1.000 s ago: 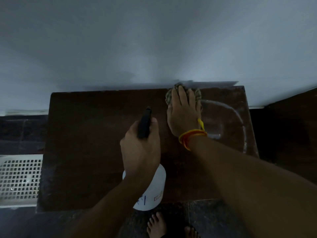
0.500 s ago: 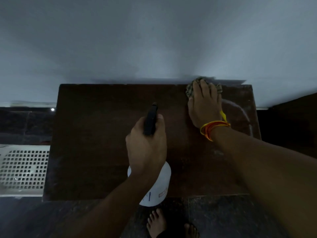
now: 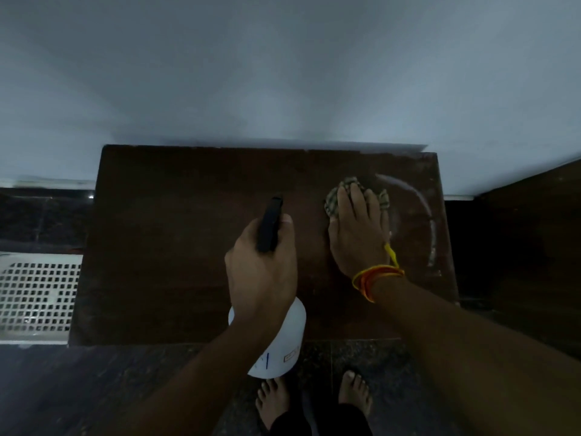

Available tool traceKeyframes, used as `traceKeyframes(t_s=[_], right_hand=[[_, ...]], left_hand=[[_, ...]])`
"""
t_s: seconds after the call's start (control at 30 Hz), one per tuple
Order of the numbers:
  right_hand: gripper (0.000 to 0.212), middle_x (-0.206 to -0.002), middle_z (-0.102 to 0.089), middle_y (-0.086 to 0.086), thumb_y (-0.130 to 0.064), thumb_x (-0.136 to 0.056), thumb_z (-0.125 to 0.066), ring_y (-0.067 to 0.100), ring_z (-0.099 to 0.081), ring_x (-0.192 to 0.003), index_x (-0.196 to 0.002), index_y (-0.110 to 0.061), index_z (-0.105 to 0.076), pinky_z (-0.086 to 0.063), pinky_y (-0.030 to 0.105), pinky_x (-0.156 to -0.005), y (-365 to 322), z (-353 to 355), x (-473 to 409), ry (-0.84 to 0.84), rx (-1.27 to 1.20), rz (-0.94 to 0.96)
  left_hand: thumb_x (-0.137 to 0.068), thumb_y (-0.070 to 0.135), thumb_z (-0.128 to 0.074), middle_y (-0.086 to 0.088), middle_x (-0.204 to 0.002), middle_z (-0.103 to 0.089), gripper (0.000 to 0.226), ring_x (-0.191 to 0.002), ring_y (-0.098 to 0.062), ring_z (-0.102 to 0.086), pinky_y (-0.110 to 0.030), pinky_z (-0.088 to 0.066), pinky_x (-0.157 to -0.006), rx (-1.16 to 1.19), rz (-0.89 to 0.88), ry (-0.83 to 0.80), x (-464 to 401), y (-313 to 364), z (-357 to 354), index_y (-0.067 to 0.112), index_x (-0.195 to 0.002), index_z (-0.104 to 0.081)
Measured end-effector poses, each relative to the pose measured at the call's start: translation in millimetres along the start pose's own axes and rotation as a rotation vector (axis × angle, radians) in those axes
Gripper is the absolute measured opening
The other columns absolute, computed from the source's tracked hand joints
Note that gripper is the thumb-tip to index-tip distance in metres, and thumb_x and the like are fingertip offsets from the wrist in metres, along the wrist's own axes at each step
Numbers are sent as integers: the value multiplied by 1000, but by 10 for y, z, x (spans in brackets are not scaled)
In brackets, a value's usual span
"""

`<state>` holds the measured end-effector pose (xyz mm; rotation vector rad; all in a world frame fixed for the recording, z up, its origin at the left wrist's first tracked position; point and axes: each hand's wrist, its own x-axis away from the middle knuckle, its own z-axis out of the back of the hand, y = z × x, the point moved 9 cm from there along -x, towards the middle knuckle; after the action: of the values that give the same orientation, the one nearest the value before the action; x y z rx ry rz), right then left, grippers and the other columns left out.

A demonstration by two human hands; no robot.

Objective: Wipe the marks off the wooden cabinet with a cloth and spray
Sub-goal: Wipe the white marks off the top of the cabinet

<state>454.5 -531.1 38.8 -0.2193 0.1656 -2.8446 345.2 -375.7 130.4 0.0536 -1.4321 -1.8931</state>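
Right hand (image 3: 356,237): fingers straight and close together, pressing the checked cloth (image 3: 333,199) flat on the wooden cabinet (image 3: 176,247), right of centre, beside a pale curved mark (image 3: 421,199). Left hand (image 3: 261,272) curls round the spray bottle (image 3: 279,344), held over the front edge, black nozzle (image 3: 270,225) pointing away.

The wooden cabinet (image 3: 176,247) stood against the wall, its dark brown top flat and dull, with a pale curved mark (image 3: 421,209) arcing across its right side. A crumpled checked cloth (image 3: 333,199) lay on that top beside the arc. The spray bottle (image 3: 279,344) — white-bodied, black-nozzled — hung upright over the front edge.
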Motion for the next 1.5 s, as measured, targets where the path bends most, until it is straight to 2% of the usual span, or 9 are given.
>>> traceKeyframes(t_s=[0.2, 0.67, 0.77, 0.9, 1.07, 1.17, 1.33, 1.43, 1.5], right_hand=[[60, -157, -23, 9, -36, -94, -28, 35, -19, -143, -150, -15, -24, -15, 53, -115, 163, 77, -741, -16, 1, 28], [59, -156, -26, 7, -31, -93, -42, 37, -20, -142, -149, -16, -29, -21, 56, -109, 39, 88, -462, -7, -53, 4], [58, -157, -22, 4, -32, -94, -40, 35, -16, -143, -149, -18, -27, -19, 55, -110, -416, 63, -624, -47, -60, 136], [57, -159, -16, 2, -32, -97, -38, 32, -10, -145, -150, -18, -23, -13, 55, -113, -763, 28, -755, -94, -78, 264], [59, -158, -21, 3, -34, -94, -39, 31, -16, -144, -149, -20, -26, -20, 54, -112, -322, 88, -717, -55, -48, 246], [59, -156, -26, 6, -34, -93, -38, 34, -22, -142, -148, -17, -29, -24, 54, -110, 137, 168, -742, -15, 3, 185], [57, -157, -21, 7, -32, -97, -37, 34, -16, -144, -150, -16, -24, -18, 53, -114, 554, 249, -863, -36, -9, 127], [57, -156, -23, 9, -33, -96, -36, 37, -19, -142, -149, -15, -26, -18, 53, -114, 837, 290, -874, -25, -14, 74], [62, -155, -27, 11, -37, -91, -30, 38, -22, -141, -148, -13, -30, -20, 54, -113, 1013, 334, -879, -14, 2, 50]], left_hand=[[-96, 36, -55, -12, -63, -54, 22, -63, -43, -58, -56, -54, -54, -4, 0, -14, 155, -89, -56, 24, -78, -57], [-95, 37, -55, -5, -64, -58, 20, -62, -37, -61, -50, -54, -54, 63, 30, 68, 206, 183, -136, 31, -77, -55], [-95, 36, -56, -7, -69, -61, 21, -62, -35, -61, -50, -54, -55, 59, 38, 85, 200, 161, -108, 30, -75, -55], [-95, 36, -55, -5, -69, -60, 22, -55, -17, -57, -46, -54, -52, 21, 58, 100, 209, 104, -93, 36, -74, -52], [-95, 37, -56, -10, -67, -61, 22, -56, -31, -59, -48, -54, -53, 18, 72, 126, 248, 110, -101, 28, -75, -55], [-95, 36, -56, -4, -58, -54, 24, -51, -23, -53, -47, -53, -52, 25, 60, 113, 275, 162, -177, 22, -75, -57], [-95, 36, -55, -4, -59, -54, 23, -54, -26, -55, -39, -50, -51, 63, 52, 96, 343, 202, -339, 25, -75, -56], [-94, 38, -55, -1, -56, -51, 23, -57, -38, -57, -46, -51, -49, 66, 47, 90, 407, 192, -377, 27, -75, -57], [-94, 39, -55, 2, -53, -51, 23, -55, -36, -57, -49, -51, -49, 58, 48, 87, 438, 169, -386, 27, -75, -57]])
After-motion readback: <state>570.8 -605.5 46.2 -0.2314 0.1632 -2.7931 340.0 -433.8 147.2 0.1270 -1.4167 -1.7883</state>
